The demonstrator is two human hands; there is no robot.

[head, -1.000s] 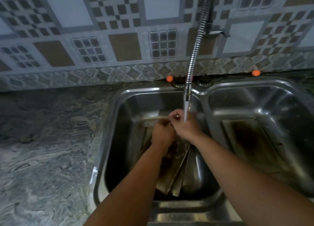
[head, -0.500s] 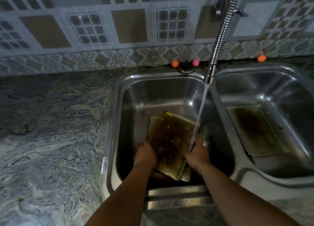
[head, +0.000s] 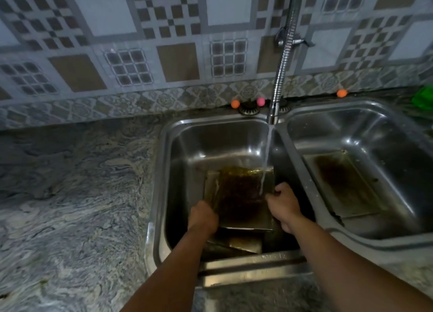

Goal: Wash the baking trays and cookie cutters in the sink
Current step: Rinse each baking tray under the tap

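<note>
Baking tray (head: 243, 194) now tilted under tap stream (head: 267, 157), lowered from earlier lift; left hand (head: 202, 216) and right hand (head: 282, 205) each grip curled on side edge. Rinsing underway.

- A home kitchen, by the look of it.
- A double-bowl stainless steel sink (head: 276, 133) is set into a grey marbled stone countertop (head: 70, 194).
- A flexible metal tap hose (head: 284, 60) hangs from the wall, water running into the left bowl.
- Patterned wall tiles (head: 164, 30) in checks and brown squares form the backsplash.
- Stained baking trays (head: 241, 194) lie in both bowls.
</note>
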